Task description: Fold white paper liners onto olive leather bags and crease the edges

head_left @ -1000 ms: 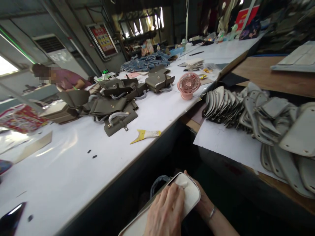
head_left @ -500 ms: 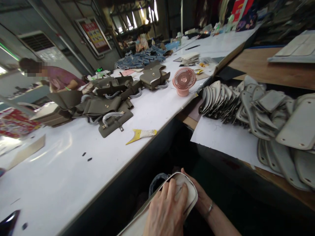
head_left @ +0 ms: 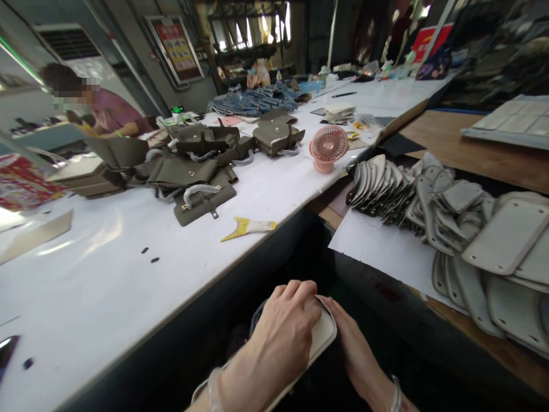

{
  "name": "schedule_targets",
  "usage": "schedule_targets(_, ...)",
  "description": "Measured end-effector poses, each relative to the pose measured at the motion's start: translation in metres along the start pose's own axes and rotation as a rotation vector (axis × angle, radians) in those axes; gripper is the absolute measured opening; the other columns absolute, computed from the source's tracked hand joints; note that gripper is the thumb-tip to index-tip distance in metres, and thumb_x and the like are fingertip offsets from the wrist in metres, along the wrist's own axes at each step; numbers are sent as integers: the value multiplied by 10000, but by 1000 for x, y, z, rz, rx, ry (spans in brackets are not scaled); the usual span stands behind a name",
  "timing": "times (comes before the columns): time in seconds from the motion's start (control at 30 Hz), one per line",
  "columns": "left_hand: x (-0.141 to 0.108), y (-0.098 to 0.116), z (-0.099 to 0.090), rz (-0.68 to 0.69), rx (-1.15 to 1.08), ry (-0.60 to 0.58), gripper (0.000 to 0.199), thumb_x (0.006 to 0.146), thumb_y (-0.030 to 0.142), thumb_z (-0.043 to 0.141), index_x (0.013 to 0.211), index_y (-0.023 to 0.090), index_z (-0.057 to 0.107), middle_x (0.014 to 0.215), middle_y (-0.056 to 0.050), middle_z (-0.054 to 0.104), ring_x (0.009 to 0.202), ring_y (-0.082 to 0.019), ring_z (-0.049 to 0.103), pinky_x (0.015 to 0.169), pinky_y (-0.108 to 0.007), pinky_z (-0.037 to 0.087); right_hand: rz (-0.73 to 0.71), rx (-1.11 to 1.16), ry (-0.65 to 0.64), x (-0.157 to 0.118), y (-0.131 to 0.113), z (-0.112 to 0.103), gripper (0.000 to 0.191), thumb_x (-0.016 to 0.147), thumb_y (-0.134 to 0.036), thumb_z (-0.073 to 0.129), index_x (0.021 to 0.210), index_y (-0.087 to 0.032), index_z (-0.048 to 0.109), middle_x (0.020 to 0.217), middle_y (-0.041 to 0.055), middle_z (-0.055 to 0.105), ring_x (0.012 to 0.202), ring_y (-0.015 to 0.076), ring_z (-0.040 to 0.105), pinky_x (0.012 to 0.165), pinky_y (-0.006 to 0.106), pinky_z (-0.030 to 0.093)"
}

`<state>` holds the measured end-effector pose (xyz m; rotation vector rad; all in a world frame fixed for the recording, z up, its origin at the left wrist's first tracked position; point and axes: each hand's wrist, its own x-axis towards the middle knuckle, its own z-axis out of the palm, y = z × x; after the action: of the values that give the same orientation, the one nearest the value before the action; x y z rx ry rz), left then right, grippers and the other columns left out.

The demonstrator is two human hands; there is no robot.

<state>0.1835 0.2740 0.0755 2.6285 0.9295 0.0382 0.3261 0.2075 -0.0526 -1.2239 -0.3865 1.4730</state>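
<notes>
A cream-white handbag [head_left: 325, 332] is held low at the bottom centre, past the table's edge, its rounded end uppermost. My left hand [head_left: 283, 320] lies across it with the fingers bent over its upper edge. Along the bag's right edge, my right hand [head_left: 354, 349] grips from the side, fingertips partly hidden behind the bag. Most of the bag is covered by my left hand and forearm. A dark curved strip, perhaps the handle, peeks out left of my left hand.
The white table [head_left: 128, 309] carries olive handbags [head_left: 184, 171], a yellow-and-white tool [head_left: 249, 227] and a pink fan [head_left: 329, 147]. Stacked grey bag panels [head_left: 500, 234] fill the right bench. Across the table a person [head_left: 115, 111] bends over work. A dark gap separates table and bench.
My left hand has shifted from pressing inside the bag's end to bending over its upper edge. The bag's end has tilted, and my view has shifted slightly.
</notes>
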Motion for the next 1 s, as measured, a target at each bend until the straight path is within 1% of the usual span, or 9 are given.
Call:
schedule_targets(0.1, 13, -19, -1, 1, -197, 47, 246, 790, 77, 462, 967, 179, 598, 1077, -49, 613, 914, -172, 598, 800, -282, 511, -89, -326, -1, -22, -21, 2, 491, 937, -568, 538, 1272, -224, 640, 1359, 59, 597, 1312, 259, 471, 1159, 371, 294)
schedule_targets(0.13, 18, -25, 1, -3, -249, 63, 280, 773, 76, 466, 998, 174, 600, 1043, -45, 622, 873, -166, 608, 774, -273, 513, -120, -423, -7, -28, -26, 4, 518, 953, -584, 491, 1307, -226, 617, 1387, 67, 574, 1324, 263, 458, 1161, 381, 293)
schedule_targets(0.2, 28, -36, 4, -8, -323, 78, 348, 749, 81, 469, 1049, 169, 622, 1022, -43, 641, 851, -168, 625, 764, -274, 513, -205, -575, -2, -34, -31, 6, 525, 958, -582, 476, 1337, -237, 592, 1415, 72, 543, 1329, 261, 449, 1155, 375, 299)
schedule_targets(0.27, 37, -45, 8, 13, -379, 59, 329, 744, 101, 478, 992, 177, 680, 1012, -41, 662, 854, -171, 638, 778, -271, 512, -296, -704, 25, -35, -31, 8, 490, 958, -552, 499, 1336, -254, 590, 1401, 69, 542, 1305, 253, 465, 1131, 351, 320)
schedule_targets(0.33, 43, -50, 10, 30, -418, 30, 283, 731, 113, 494, 883, 175, 723, 942, -39, 684, 821, -168, 642, 775, -262, 511, -335, -792, 48, -35, -30, 9, 461, 972, -523, 487, 1334, -257, 590, 1368, 70, 547, 1270, 239, 487, 1090, 319, 352)
schedule_targets(0.43, 48, -56, 12, 52, -456, 5, 265, 722, 122, 509, 826, 170, 748, 874, -41, 706, 778, -166, 644, 760, -255, 510, -330, -855, 56, -33, -29, 10, 469, 997, -505, 439, 1354, -233, 575, 1328, 78, 535, 1234, 220, 498, 1035, 277, 380)
schedule_targets(0.6, 48, -62, 17, 60, -522, -5, 296, 744, 121, 501, 862, 178, 766, 906, -41, 724, 819, -167, 656, 792, -248, 507, -379, -922, 64, -32, -32, 13, 486, 1009, -496, 408, 1339, -189, 589, 1248, 98, 544, 1193, 228, 510, 980, 270, 411)
schedule_targets(0.8, 49, -65, 21, -3, -604, -18, 266, 757, 140, 511, 844, 182, 759, 912, -30, 728, 823, -162, 657, 788, -246, 505, -432, -1024, 88, -29, -35, 18, 468, 1020, -478, 380, 1295, -185, 619, 1188, 114, 557, 1111, 236, 547, 934, 298, 435)
schedule_targets(1.0, 52, -65, 23, -90, -687, -50, 203, 754, 172, 530, 783, 165, 732, 831, -18, 718, 770, -153, 643, 674, -223, 497, -453, -1091, 83, -32, -37, 23, 470, 1020, -474, 368, 1325, -198, 595, 1224, 124, 544, 1086, 243, 569, 939, 323, 437)
